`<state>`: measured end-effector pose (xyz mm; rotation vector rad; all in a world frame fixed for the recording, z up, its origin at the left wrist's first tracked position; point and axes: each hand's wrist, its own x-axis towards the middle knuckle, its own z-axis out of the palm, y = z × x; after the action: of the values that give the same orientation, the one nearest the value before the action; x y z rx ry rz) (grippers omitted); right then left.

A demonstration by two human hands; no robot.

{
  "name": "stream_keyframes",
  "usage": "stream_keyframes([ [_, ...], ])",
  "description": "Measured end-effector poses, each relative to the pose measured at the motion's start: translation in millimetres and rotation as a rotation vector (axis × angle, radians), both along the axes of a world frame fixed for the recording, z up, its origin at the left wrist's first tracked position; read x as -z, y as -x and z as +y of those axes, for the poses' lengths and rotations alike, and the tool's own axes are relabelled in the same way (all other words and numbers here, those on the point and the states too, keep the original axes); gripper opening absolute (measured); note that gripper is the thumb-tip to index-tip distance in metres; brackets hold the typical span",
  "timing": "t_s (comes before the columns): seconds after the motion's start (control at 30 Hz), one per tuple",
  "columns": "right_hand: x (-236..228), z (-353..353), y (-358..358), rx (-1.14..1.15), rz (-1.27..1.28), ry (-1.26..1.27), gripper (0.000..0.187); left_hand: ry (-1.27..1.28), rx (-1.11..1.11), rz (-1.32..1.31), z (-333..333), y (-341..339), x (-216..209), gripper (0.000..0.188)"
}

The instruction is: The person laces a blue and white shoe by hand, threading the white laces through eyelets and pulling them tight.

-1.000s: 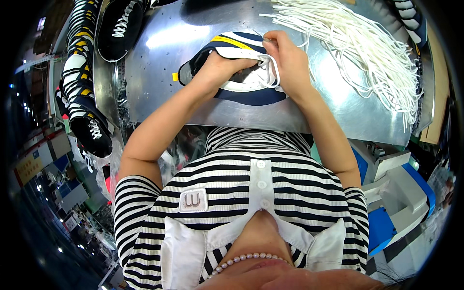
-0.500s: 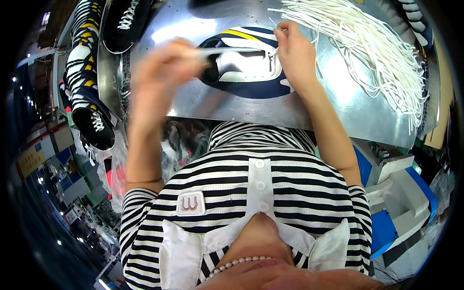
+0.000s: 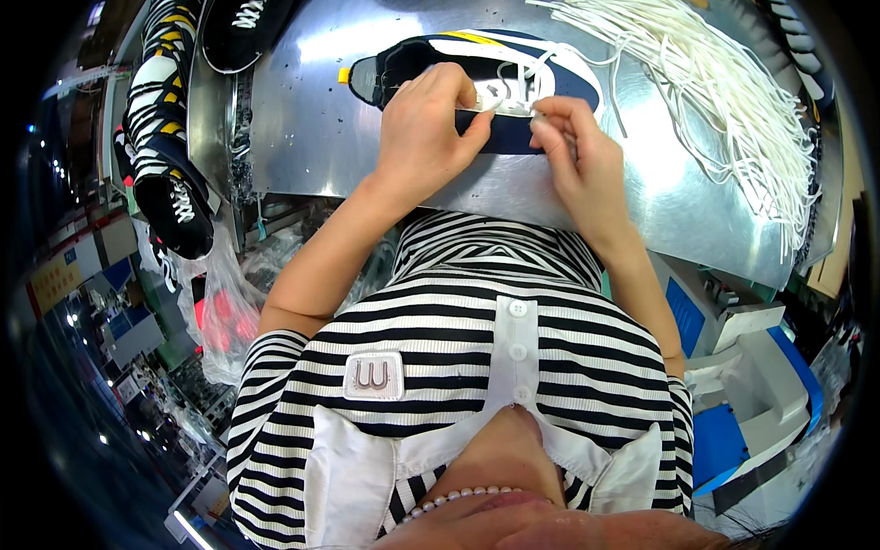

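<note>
Both hands, left hand (image 3: 423,128) and right hand (image 3: 577,156), pinched a white lace (image 3: 513,87) on the dark blue shoe (image 3: 513,137) lying on the shiny metal table (image 3: 302,119).

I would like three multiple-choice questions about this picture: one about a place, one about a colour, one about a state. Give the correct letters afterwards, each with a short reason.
1. Where does the bundle of loose laces lie?
A. On the metal table, to the right of the shoe
B. Inside the shoe
C. On the floor

2. What colour are these loose laces?
A. Black
B. White
C. Yellow

3. What is the state of the shoe under the hands?
A. Packed in a box
B. Hanging from a hook
C. Lying on the table, both hands on it

Answers:
1 A, the bundle spreads over the table on the right side, apart from the shoe.
2 B, every strand looks white.
3 C, the left hand rests on the shoe and the right hand pinches a lace at its eyelets.
</note>
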<state>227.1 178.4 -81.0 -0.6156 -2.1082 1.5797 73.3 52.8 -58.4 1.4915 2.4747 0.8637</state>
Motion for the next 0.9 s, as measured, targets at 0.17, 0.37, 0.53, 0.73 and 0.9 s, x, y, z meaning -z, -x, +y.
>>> stream_keyframes([
  [0.17,12,-4,-4,-0.023,-0.092,-0.001,0.019,-0.058,0.038,-0.044,3,3,-3,0.021],
  [0.37,11,-4,8,-0.043,-0.121,0.005,0.015,-0.015,0.071,-0.125,3,10,-3,0.021],
  [0.53,8,-3,25,-0.042,-0.237,0.135,0.017,-0.057,0.134,-0.218,-2,11,3,0.021],
  [0.73,10,-15,41,0.018,-0.202,0.251,0.02,-0.066,0.189,-0.255,-6,17,6,0.019],
  [0.9,-24,7,-10,-0.089,-0.411,-0.206,0.015,-0.126,0.234,0.061,-20,12,12,0.016],
])
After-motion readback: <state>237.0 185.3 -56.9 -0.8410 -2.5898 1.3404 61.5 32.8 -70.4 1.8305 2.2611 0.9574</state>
